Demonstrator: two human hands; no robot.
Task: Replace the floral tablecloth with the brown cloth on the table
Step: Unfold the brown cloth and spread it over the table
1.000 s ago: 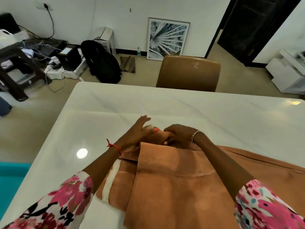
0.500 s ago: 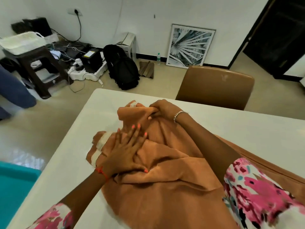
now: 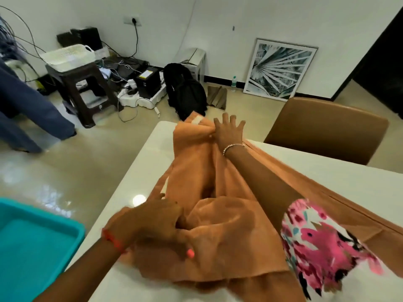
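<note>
The brown cloth (image 3: pixel 220 216) lies bunched and partly spread over the left end of the white table (image 3: pixel 340 184). My left hand (image 3: pixel 157 227) grips a bunch of it near the table's left edge, fingers curled into the fabric. My right hand (image 3: pixel 227 132) reaches to the far left corner. Its fingers are spread straight and its thumb side is against the raised cloth end, where a white hem strip (image 3: pixel 197 120) shows. No floral tablecloth is in view.
A teal tub (image 3: pixel 37 240) sits low beside the table's left edge. A brown chair (image 3: pixel 327 127) stands at the far side. On the floor beyond are a black backpack (image 3: pixel 187 92), a dark stool with a white basket (image 3: pixel 67 55), cables, and a person's blue trouser legs (image 3: pixel 28 112).
My right hand carried the cloth end out to the far left corner and its fingers opened out. My left hand went from flat on the cloth to gripping it, nearer me.
</note>
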